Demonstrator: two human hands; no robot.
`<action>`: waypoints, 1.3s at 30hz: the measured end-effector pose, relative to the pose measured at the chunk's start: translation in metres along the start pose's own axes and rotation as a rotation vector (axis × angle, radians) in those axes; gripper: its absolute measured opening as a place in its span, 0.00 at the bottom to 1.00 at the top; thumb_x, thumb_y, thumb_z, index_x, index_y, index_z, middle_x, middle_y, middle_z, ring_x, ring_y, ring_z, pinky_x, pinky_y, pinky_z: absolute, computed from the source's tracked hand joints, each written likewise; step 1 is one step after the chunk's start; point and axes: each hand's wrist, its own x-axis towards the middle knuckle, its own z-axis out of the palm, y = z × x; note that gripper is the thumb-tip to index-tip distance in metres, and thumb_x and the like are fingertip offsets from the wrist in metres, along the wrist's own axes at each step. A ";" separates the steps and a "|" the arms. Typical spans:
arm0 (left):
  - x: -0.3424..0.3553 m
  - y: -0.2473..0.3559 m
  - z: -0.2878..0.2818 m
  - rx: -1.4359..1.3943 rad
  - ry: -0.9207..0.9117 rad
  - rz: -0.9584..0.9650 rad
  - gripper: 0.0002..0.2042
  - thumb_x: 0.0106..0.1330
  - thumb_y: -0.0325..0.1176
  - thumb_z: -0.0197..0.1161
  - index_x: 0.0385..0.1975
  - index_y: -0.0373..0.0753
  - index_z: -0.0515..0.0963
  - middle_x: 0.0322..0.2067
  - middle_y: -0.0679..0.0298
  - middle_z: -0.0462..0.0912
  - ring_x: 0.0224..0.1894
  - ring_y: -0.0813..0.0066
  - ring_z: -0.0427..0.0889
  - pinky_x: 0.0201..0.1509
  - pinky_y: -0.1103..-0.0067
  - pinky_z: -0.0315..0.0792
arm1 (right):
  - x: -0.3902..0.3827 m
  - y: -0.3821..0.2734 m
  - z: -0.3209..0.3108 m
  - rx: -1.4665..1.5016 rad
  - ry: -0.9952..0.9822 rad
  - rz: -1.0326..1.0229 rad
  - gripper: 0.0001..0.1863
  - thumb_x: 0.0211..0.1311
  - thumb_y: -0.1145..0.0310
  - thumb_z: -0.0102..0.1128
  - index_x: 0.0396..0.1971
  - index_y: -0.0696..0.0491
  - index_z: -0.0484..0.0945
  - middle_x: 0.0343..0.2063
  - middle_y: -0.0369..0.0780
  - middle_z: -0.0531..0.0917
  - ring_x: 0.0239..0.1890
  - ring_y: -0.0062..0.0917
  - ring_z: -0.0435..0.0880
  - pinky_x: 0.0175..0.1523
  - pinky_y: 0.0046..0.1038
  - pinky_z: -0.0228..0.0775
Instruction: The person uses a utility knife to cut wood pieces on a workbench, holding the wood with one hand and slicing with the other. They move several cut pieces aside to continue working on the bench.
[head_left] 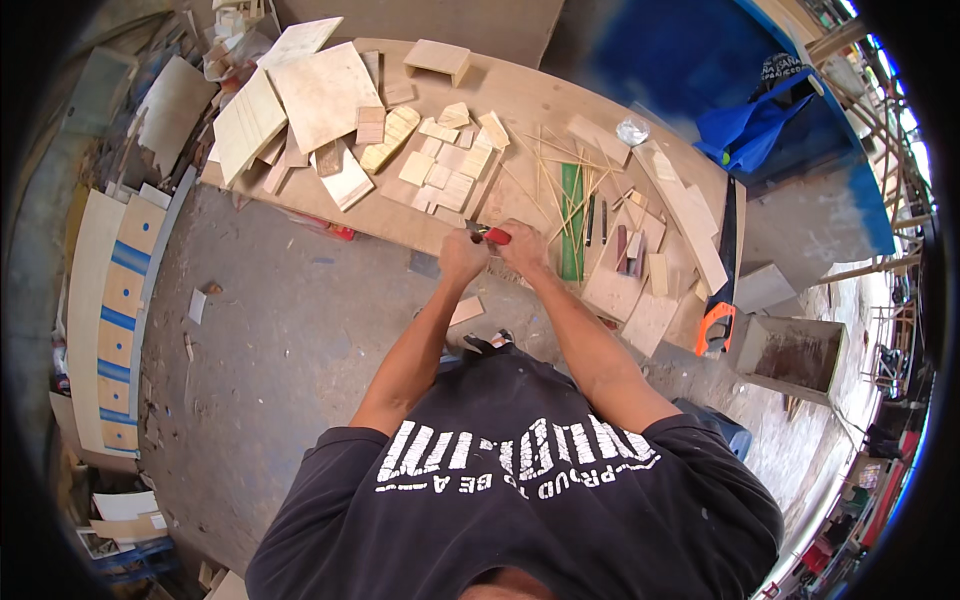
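Note:
My hands are close together at the near edge of the wooden workbench (590, 95). My right hand (524, 250) is closed around a small red-handled tool (497, 236); its exact kind is too small to tell. Fingers curled, my left hand (463, 256) meets the tool's dark end, and whatever it grips is hidden. Just beyond them lies a group of small cut wood pieces (438, 178), some with pointed tops. To the right of my hands, thin wooden sticks (548, 185) are scattered over a green strip (571, 225).
Wooden panels (325, 90) are piled at the bench's left, near a small wooden box (437, 60). Dark pens (590, 218) and wood strips lie rightward. An orange-handled saw (715, 328) hangs over the right edge, beside an open box (795, 355). A wood block (466, 310) is below my hands.

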 end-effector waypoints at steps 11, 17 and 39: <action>0.004 -0.019 -0.013 -0.137 0.033 -0.005 0.15 0.54 0.43 0.73 0.32 0.37 0.86 0.30 0.49 0.87 0.35 0.53 0.87 0.41 0.66 0.78 | 0.004 0.014 0.008 0.023 0.050 -0.023 0.08 0.59 0.58 0.65 0.36 0.41 0.88 0.40 0.38 0.87 0.43 0.41 0.86 0.48 0.41 0.78; 0.002 -0.005 -0.008 -0.049 0.032 -0.112 0.20 0.50 0.46 0.76 0.33 0.36 0.84 0.34 0.48 0.87 0.40 0.50 0.86 0.44 0.64 0.78 | 0.002 0.011 0.006 0.047 0.061 -0.089 0.08 0.58 0.59 0.66 0.33 0.46 0.88 0.38 0.37 0.87 0.40 0.38 0.86 0.47 0.36 0.78; 0.013 -0.004 -0.007 -0.008 -0.025 -0.240 0.22 0.45 0.45 0.82 0.36 0.38 0.86 0.39 0.49 0.87 0.45 0.51 0.87 0.48 0.62 0.79 | -0.008 0.023 -0.023 0.388 0.186 0.019 0.18 0.64 0.53 0.63 0.28 0.55 0.82 0.32 0.40 0.84 0.31 0.27 0.83 0.36 0.29 0.74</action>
